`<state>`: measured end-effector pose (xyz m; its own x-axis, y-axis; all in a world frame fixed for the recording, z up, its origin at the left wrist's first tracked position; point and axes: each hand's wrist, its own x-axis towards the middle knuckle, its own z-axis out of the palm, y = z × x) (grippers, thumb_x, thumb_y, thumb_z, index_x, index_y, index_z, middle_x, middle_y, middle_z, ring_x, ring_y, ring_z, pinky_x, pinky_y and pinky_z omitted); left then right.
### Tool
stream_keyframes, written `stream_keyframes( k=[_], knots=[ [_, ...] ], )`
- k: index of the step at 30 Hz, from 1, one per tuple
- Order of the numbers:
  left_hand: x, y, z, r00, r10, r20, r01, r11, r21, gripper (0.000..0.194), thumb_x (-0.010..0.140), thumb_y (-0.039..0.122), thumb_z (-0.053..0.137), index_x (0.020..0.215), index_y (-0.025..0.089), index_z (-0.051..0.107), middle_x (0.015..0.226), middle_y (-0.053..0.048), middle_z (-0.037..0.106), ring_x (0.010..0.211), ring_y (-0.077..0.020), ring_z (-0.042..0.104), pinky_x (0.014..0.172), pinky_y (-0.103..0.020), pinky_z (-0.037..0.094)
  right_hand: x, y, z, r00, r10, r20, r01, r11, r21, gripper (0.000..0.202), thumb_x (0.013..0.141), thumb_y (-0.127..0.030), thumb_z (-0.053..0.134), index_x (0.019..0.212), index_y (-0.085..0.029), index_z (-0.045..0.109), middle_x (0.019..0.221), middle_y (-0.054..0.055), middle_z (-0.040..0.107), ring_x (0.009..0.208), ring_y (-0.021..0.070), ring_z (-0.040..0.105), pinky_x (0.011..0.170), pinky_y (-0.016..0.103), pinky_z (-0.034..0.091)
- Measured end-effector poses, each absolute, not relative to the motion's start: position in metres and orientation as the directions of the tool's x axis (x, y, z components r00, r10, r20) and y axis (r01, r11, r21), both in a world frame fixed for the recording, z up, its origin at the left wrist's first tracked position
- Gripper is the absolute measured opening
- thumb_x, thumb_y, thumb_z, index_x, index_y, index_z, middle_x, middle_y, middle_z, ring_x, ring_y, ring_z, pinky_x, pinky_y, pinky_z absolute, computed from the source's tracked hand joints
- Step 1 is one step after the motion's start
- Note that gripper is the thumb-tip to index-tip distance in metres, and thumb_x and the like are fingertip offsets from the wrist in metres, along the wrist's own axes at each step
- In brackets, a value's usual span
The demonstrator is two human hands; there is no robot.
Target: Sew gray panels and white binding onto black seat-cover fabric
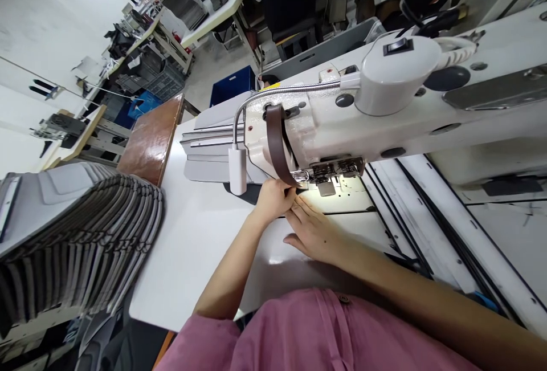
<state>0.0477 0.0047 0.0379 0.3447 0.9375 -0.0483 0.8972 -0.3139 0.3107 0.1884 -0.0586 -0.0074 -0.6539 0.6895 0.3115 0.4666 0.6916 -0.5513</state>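
Note:
A white sewing machine (316, 126) stands on a white table before me. A brown strap (277, 143) loops down the front of its head towards the needle area. My left hand (273, 199) is closed beside the strap's lower end, its fingertips pinched together; what they grip is hidden. A dark flat piece (245, 193) shows under my left hand and wrist. My right hand (311, 231) lies flat by the lit needle plate (350, 197), fingers stretched out and touching my left fingertips. The presser foot and needle are partly hidden behind the strap.
Stacked grey panels (128, 228) rise at the left. A grey panel (209, 166) lies behind my left hand. A white lamp (237, 171) hangs from a bendy metal arm. Blue (231, 85) and grey bins (316, 52) stand behind the machine; long white rails (431, 217) lie right.

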Motion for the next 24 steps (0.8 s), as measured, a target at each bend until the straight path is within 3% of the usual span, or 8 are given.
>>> stream_keyframes(
  k=[3,9,18,24],
  knots=[
    [0.043,0.016,0.033,0.340,0.940,-0.001,0.895,-0.324,0.306,0.019,0.081,0.017,0.050,0.080,0.016,0.069,0.076,-0.006,0.067,0.076,-0.0189,0.060,0.077,-0.030,0.048,0.188,-0.055,-0.008,-0.654,0.682,0.327,0.448,0.698,-0.558,0.057,0.087,-0.033,0.059,0.134,-0.004,0.042,0.138,0.023,0.045,0.134,0.0301,0.036,0.112,0.051,0.030],
    [0.044,0.031,0.029,0.334,0.942,-0.043,0.939,-0.328,0.104,0.018,0.080,0.017,0.049,0.076,0.013,0.066,0.080,-0.011,0.067,0.082,-0.0251,0.060,0.080,-0.036,0.047,0.187,-0.057,-0.009,-0.666,0.666,0.337,0.465,0.723,-0.510,0.046,0.090,-0.030,0.054,0.127,-0.004,0.049,0.133,0.020,0.051,0.131,0.0296,0.039,0.113,0.051,0.029],
    [0.041,0.033,0.026,0.418,0.908,0.005,0.902,-0.416,0.113,0.013,0.078,0.016,0.050,0.072,0.015,0.062,0.075,-0.008,0.063,0.083,-0.0236,0.059,0.083,-0.036,0.047,0.188,-0.056,-0.014,-0.657,0.666,0.353,0.459,0.725,-0.514,0.037,0.089,-0.025,0.054,0.122,-0.006,0.053,0.131,0.020,0.052,0.130,0.0285,0.040,0.111,0.052,0.031],
    [0.036,0.044,0.043,0.468,0.880,-0.079,0.873,-0.446,0.195,0.013,0.079,0.013,0.052,0.072,0.016,0.062,0.076,-0.005,0.064,0.082,-0.0201,0.059,0.083,-0.032,0.048,0.188,-0.061,-0.004,-0.583,0.733,0.350,0.467,0.655,-0.594,0.030,0.088,-0.019,0.052,0.116,-0.011,0.056,0.131,0.018,0.051,0.130,0.0279,0.041,0.109,0.053,0.033]
  ],
)
